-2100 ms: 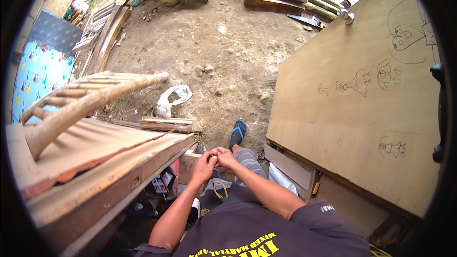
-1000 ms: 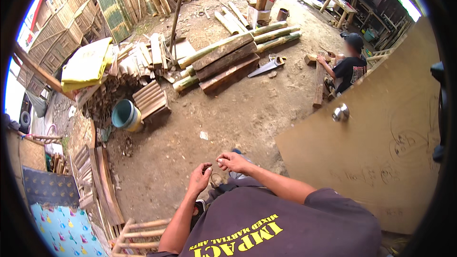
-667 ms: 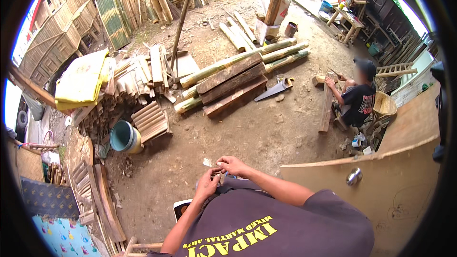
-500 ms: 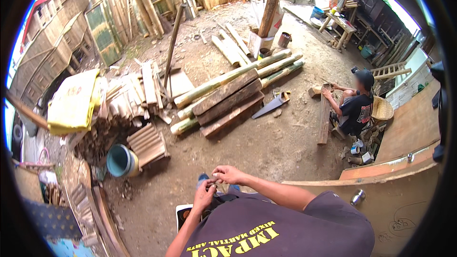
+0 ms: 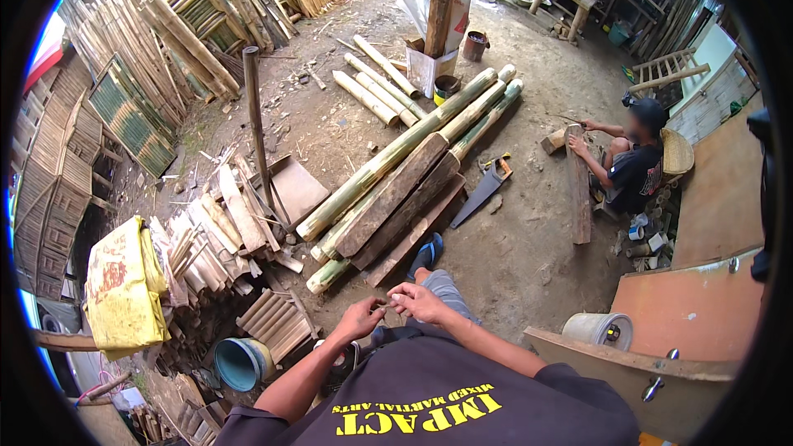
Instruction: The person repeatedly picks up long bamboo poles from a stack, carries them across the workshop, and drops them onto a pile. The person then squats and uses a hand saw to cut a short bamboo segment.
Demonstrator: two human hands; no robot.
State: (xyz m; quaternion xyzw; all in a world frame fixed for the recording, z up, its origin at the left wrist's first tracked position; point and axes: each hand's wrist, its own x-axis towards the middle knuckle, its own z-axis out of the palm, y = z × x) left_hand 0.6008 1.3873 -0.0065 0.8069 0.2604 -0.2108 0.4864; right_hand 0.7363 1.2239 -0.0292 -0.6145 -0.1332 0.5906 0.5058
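My left hand (image 5: 359, 319) and my right hand (image 5: 417, 302) meet in front of my dark shirt, fingers curled in a pinch. Something small and thin may be between the fingertips, too small to make out. Just beyond them lie rough dark wooden beams (image 5: 403, 216), side by side on a stack of bamboo poles (image 5: 405, 149). One foot in a blue slipper (image 5: 427, 254) is beside the near end of the beams. A handsaw (image 5: 481, 196) rests on the dirt to the right of the stack.
At the right a seated person (image 5: 636, 157) holds a wooden plank (image 5: 578, 190). Split wood (image 5: 223, 223), a yellow sheet (image 5: 124, 289) and a blue-lined bucket (image 5: 241, 363) are at the left. A post (image 5: 442, 4) stands beyond the bamboo. A white bucket (image 5: 591, 329) sits near my right.
My view has shifted, and the beams and bamboo now appear closer to my hands. A foot has come forward beside them. Both hands stay together with fingers pinched.
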